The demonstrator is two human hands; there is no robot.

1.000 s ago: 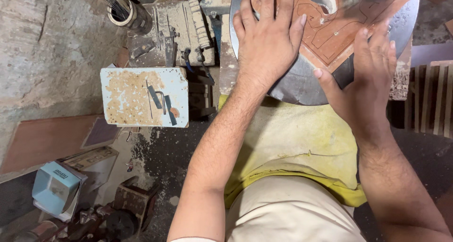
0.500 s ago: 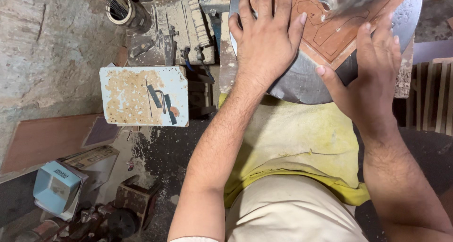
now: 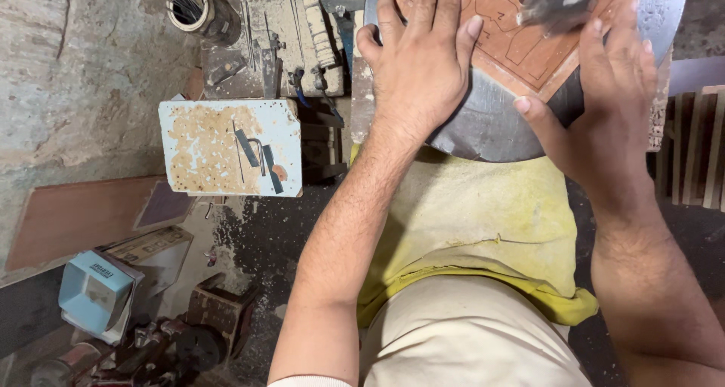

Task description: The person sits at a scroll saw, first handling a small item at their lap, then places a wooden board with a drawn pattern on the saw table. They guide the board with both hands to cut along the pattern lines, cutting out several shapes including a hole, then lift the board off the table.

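Head view, looking straight down, so nearest to us is the lap: pale beige trousers [image 3: 468,334] with a yellow cloth apron [image 3: 483,221] spread over them. Down to the left, on the dusty floor [image 3: 257,236], we've got a light blue boxy container [image 3: 94,292] and some dark metal bits we can't really make out.

Moving up, there's a white square board speckled with sawdust [image 3: 226,147] carrying a few small dark tools.

Then the hands. Our left hand [image 3: 419,62] lies flat, fingers spread, palm pressing on the reddish-brown wooden panel with cut outline shapes [image 3: 529,43], which sits on the round grey metal tabletop [image 3: 491,126] just past the apron. Our right hand [image 3: 612,104] is open too, fingers together, resting against the panel's right edge with the thumb pointing inward. Neither is gripping anything, just pressing and steadying.

Right at the top, between the two hands, a blurred grey metal piece [image 3: 555,2] sits over the panel; it's too smeared to tell exactly what it is. Our worry: both sets of fingertips are close to it, so if the panel slips or jerks on that smooth metal, a finger could slide in, or the cut line could wander off.

Farthest back, a round pot of thin rods [image 3: 198,11].
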